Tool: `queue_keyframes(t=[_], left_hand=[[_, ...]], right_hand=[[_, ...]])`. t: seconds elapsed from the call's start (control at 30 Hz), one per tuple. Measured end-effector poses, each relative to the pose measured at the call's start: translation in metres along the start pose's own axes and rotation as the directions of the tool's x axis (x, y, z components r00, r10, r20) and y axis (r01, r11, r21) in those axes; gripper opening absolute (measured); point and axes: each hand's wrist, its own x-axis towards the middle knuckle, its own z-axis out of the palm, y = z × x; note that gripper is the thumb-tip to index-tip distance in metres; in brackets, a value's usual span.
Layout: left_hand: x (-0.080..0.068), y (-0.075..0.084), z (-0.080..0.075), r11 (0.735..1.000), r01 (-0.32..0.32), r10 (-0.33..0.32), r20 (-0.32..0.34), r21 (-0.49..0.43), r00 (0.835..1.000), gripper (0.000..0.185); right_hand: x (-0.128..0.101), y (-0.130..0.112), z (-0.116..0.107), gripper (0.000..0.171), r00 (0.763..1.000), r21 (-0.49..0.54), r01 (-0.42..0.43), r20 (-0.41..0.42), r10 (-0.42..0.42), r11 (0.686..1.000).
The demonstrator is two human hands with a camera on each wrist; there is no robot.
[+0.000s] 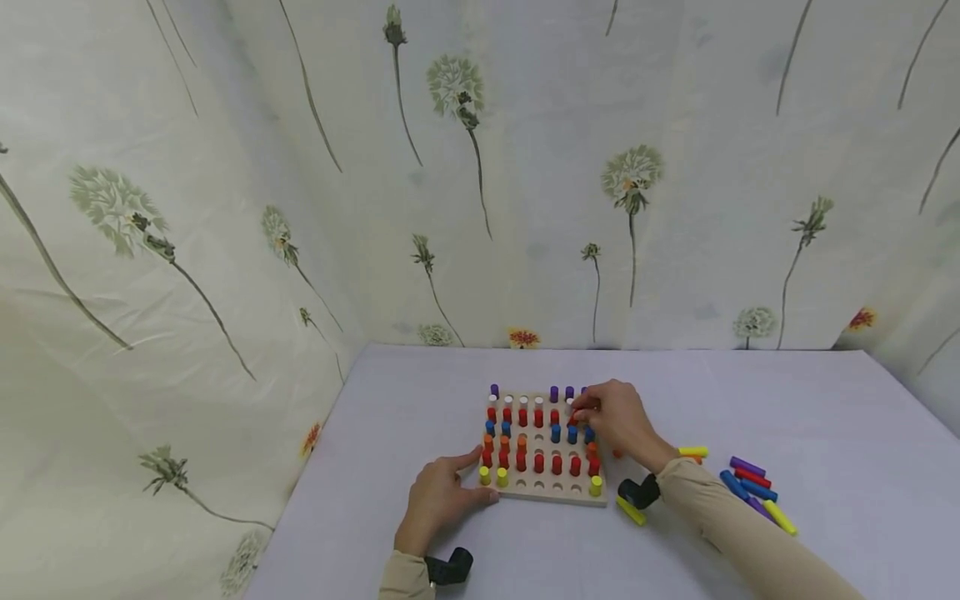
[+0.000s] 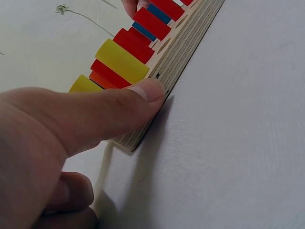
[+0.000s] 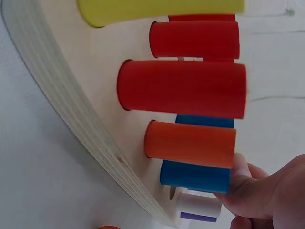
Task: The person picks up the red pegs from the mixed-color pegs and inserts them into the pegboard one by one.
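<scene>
A wooden pegboard (image 1: 555,493) stands on the table with rows of coloured pegs upright in its holes. My left hand (image 1: 441,497) holds its near left corner, the thumb (image 2: 128,105) pressed on the front edge beside a yellow peg (image 2: 123,61). Over the far right part of the board, my right hand (image 1: 617,419) pinches a slightly tilted red peg (image 1: 573,419) near the end of a red row; whether its lower end is in a hole cannot be told. In the right wrist view, an orange peg (image 3: 190,144) and a blue peg (image 3: 195,176) partly hide the fingertips.
Loose pegs lie on the table right of the board: a yellow peg (image 1: 631,511) near the right wrist, another yellow peg (image 1: 693,452) beyond the forearm, and a scattered group with a blue peg (image 1: 733,485) and a purple peg (image 1: 747,467). Floral cloth (image 1: 540,208) hangs behind.
</scene>
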Motion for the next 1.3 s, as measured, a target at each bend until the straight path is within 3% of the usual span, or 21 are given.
queue_keyframes(t=[0.43,0.73,0.87,1.13,1.3], left_hand=[[0.000,0.001,0.000,1.000,0.006,-0.006,0.000,0.000,1.000,0.074],[0.001,-0.003,0.001,0.999,-0.052,0.052,0.005,0.007,0.999,0.076],[0.002,-0.003,0.001,0.999,-0.039,0.039,0.006,0.011,0.999,0.076],[0.002,-0.002,0.001,1.000,-0.021,0.021,0.012,0.009,1.000,0.076],[0.003,-0.002,0.001,1.000,-0.021,0.021,0.013,0.012,1.000,0.075]], right_hand=[[0.002,-0.012,0.003,0.004,1.000,-0.080,0.018,0.020,-0.016,0.997],[0.001,-0.014,0.006,0.005,1.000,-0.122,0.029,0.003,-0.029,0.992],[0.003,-0.014,0.005,0.009,1.000,-0.132,0.020,0.023,-0.017,0.991],[0.003,-0.011,-0.006,0.015,0.993,-0.035,0.004,0.120,0.000,0.999],[-0.007,-0.002,-0.026,0.016,0.992,0.045,-0.013,0.126,0.008,0.999]])
